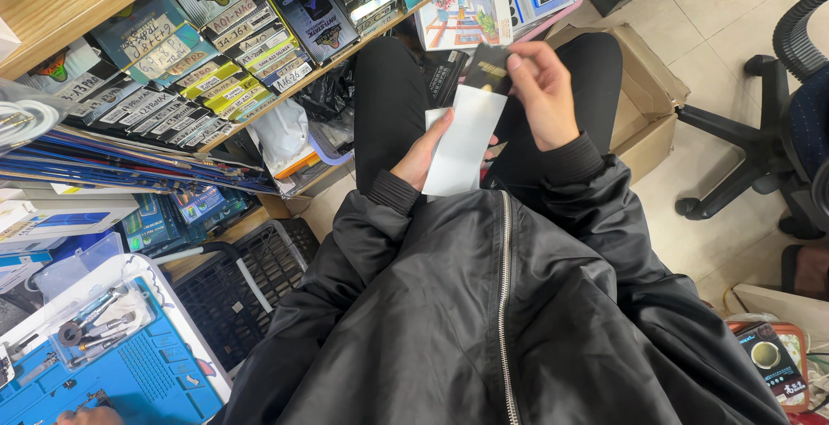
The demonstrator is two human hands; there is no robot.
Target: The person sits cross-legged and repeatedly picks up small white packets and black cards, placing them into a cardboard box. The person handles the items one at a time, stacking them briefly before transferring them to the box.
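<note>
Flat white rectangular sleeve of paper or card (459,144) held upright over the lap, a dark flat packet with a gold band (486,69) sticking out of its top end. Left hand (420,159) cups the sleeve from below and behind, thumb along its left edge. Right hand (541,92) pinches the dark packet at its upper end, fingers closed on it. Below, black zip jacket (484,321) and black trousers. Open brown cardboard box (648,97) sits just beside the right knee (contents not visible). Left: wooden shelf of stacked labelled flat boxes (216,53), black plastic crate (246,291), blue work mat with metal tools (129,364). Right: black office chair (777,131).
</note>
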